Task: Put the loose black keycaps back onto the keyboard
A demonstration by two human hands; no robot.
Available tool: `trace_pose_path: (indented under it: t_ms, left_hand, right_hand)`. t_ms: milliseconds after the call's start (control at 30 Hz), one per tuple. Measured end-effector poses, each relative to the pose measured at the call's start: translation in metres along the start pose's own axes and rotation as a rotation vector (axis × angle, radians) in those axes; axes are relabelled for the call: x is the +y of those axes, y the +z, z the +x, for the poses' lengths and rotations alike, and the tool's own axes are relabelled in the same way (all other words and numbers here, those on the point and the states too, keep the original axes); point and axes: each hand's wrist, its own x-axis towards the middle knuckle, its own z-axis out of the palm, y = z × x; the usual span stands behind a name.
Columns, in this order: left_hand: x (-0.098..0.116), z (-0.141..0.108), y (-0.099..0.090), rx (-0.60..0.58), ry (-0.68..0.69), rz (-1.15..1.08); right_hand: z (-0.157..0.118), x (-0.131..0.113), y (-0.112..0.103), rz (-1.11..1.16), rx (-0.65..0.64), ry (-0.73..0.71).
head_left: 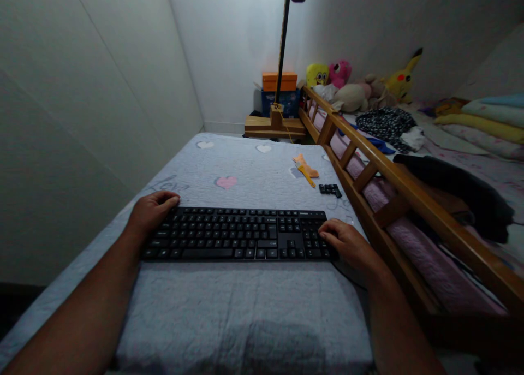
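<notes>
A black full-size keyboard (229, 233) lies flat across the patterned, padded cover (245, 304). My left hand (153, 208) is at its upper left corner, fingers curled in around that end. At the opposite end, my right hand (344, 238) closes over the edge of the number pad, thumb and fingertips together on the keys. The undersides of both hands are hidden. Beyond the keyboard, at the right, sits a small cluster of loose black keycaps (329, 190). A yellow-handled brush (306, 175) rests partly on a crumpled orange cloth (311, 170) behind them.
A wooden bed rail (368, 159) runs along the right side, with bedding and plush toys (339, 73) past it. At the far end stand a black pole on a wooden base (262, 126) and an orange box (279, 81). A white cabinet (82, 107) borders the left.
</notes>
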Motion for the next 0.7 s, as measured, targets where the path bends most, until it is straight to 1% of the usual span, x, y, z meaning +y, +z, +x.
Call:
trace_pose_path:
  t_ms: [400,567,700]
  left_hand:
    - [-0.0042,0.0026,0.0008,0.001,0.017,0.015]
    - [-0.0029,0.0024,0.0004,0.002,0.009,0.024]
    - [-0.0038,0.0029,0.0001,0.0,0.016,0.03]
  right_hand:
    - [0.0016,-0.0023,-0.0013,0.055,-0.037,0.043]
    - [0.0017,-0.0018,0.0001,0.086,-0.017,0.08]
    - [0.0026,-0.0014,0.0002,0.074,-0.025,0.074]
